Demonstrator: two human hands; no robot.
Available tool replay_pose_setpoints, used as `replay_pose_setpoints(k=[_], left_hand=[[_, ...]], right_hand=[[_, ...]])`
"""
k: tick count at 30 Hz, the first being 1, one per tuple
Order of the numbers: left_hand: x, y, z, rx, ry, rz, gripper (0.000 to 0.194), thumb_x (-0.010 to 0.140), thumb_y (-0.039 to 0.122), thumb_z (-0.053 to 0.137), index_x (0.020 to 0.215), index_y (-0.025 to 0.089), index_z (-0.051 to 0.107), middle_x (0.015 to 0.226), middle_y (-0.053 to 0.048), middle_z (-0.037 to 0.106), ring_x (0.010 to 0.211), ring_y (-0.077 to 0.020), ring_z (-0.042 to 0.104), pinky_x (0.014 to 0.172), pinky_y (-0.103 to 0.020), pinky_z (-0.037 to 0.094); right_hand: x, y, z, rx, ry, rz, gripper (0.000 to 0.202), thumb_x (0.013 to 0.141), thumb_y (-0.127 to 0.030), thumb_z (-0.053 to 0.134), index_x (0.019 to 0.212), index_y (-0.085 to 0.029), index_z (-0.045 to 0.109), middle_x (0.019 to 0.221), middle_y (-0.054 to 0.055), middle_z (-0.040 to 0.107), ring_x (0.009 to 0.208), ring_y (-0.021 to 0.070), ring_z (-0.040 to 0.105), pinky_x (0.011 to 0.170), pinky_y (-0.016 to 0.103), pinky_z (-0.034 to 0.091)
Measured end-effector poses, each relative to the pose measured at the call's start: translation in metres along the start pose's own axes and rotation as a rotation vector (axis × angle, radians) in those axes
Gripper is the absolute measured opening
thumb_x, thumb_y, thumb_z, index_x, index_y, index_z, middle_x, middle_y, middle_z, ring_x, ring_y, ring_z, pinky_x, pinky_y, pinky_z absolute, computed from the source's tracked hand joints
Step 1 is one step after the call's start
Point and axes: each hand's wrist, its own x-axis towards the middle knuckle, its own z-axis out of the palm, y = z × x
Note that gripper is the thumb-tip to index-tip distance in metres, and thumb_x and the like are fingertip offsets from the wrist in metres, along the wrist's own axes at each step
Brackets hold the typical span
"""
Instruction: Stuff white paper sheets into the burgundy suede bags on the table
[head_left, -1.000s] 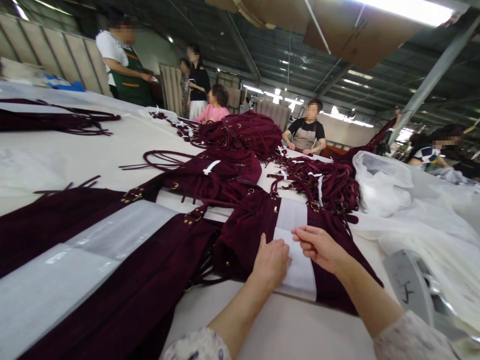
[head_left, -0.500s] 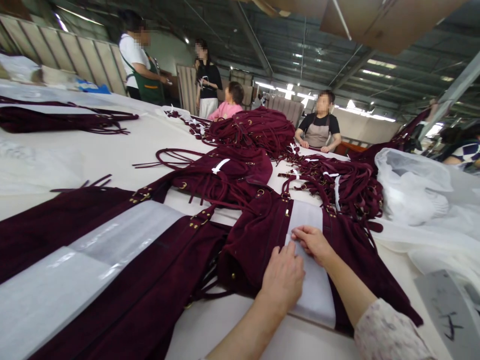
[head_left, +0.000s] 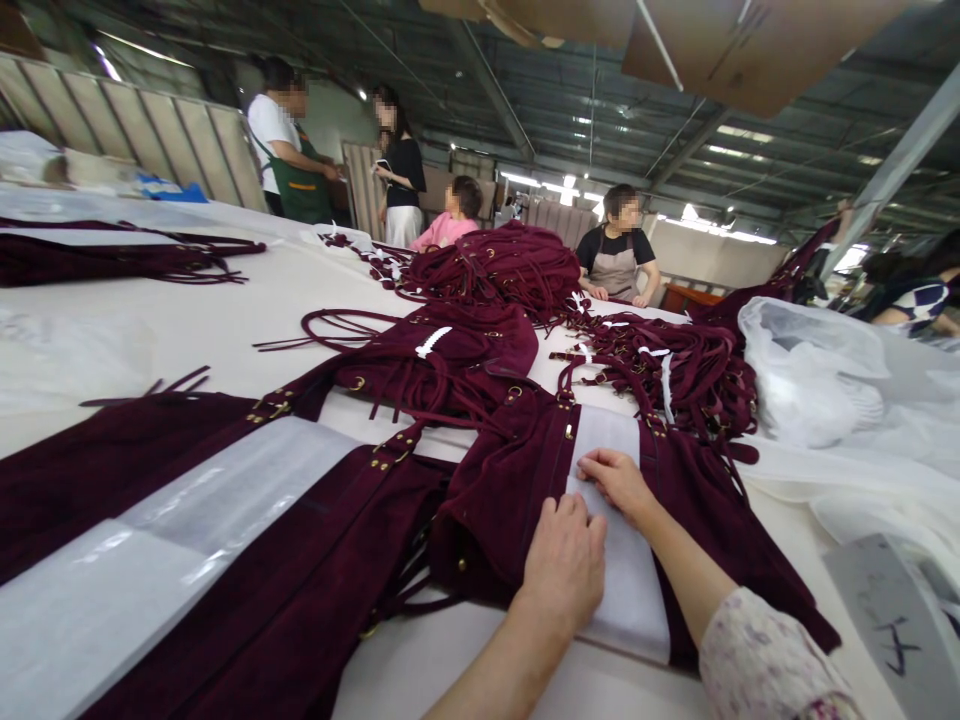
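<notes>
A maroon suede-like handbag (head_left: 487, 490) lies on the table before me, with a white sheet (head_left: 626, 590) running down its middle. My left hand (head_left: 566, 555) rests across the left edge of this sheet, fingers bent and close together; what lies under the fingertips is hidden. Just above it, my right hand (head_left: 619, 482) pinches with thumb and forefinger at the sheet's left edge, near a small brass zip pull (head_left: 569, 432). To the left, a larger maroon bag piece (head_left: 300, 570) lies flat, a shiny white wrapped strip (head_left: 225, 500) along its middle.
Beyond the bag lie another maroon bag (head_left: 480, 335), a heap of bags (head_left: 510, 270) and a pile of straps (head_left: 697, 380). Clear plastic (head_left: 817, 370) bunches at right, near a grey marked board (head_left: 892, 610). Several people stand or sit beyond the pale table (head_left: 247, 330).
My view has shifted slightly, so the scene sits a little further left. Both hands stay almost in place, the left fingers a bit more bent. A person across the table has turned their head.
</notes>
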Motion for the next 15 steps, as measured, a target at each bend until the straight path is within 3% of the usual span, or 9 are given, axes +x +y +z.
replay_pose_setpoints(k=[3,6,11,13,15], left_hand=[[0.0,0.0,0.002,0.003,-0.003,0.001,0.022,0.087,0.021,0.042,0.097,0.016,0.06,0.107,-0.016,0.057,0.1,-0.0288,0.048,0.088,-0.047,0.036],[0.0,0.001,0.003,0.003,-0.015,0.005,0.021,0.087,0.022,0.042,0.097,0.016,0.06,0.109,-0.017,0.057,0.1,-0.0292,0.048,0.087,-0.046,0.036],[-0.002,0.001,0.002,0.01,-0.001,-0.001,0.019,0.088,0.021,0.042,0.096,0.017,0.059,0.107,-0.015,0.056,0.099,-0.028,0.048,0.087,-0.045,0.036],[-0.001,-0.002,0.003,0.0,0.009,0.007,0.019,0.088,0.02,0.042,0.096,0.017,0.059,0.105,-0.014,0.056,0.099,-0.0275,0.048,0.087,-0.045,0.036],[0.001,-0.004,0.004,-0.015,0.013,0.019,0.02,0.088,0.02,0.042,0.096,0.016,0.059,0.104,-0.014,0.057,0.098,-0.0275,0.049,0.087,-0.045,0.037]], right_hand=[[0.003,0.004,-0.002,-0.17,0.095,-0.092,0.021,0.076,-0.04,0.058,0.075,-0.02,0.064,0.077,0.002,0.064,0.069,0.0155,0.054,0.063,0.025,0.04],[0.01,0.01,-0.001,-0.336,0.226,-0.125,0.017,0.071,-0.033,0.065,0.081,-0.02,0.061,0.085,0.004,0.06,0.085,0.0207,0.054,0.076,0.028,0.04],[0.026,0.008,0.0,-0.489,0.322,-0.053,0.018,0.081,-0.033,0.059,0.089,-0.018,0.052,0.082,0.007,0.057,0.082,0.0221,0.054,0.071,0.03,0.038],[0.029,0.005,-0.008,-0.513,0.288,-0.016,0.018,0.086,-0.036,0.053,0.088,-0.018,0.052,0.076,0.005,0.057,0.075,0.0199,0.055,0.066,0.028,0.038],[0.026,0.004,-0.021,-0.518,0.206,0.001,0.025,0.083,-0.041,0.061,0.09,-0.018,0.053,0.07,0.001,0.057,0.066,0.0167,0.055,0.061,0.026,0.039]])
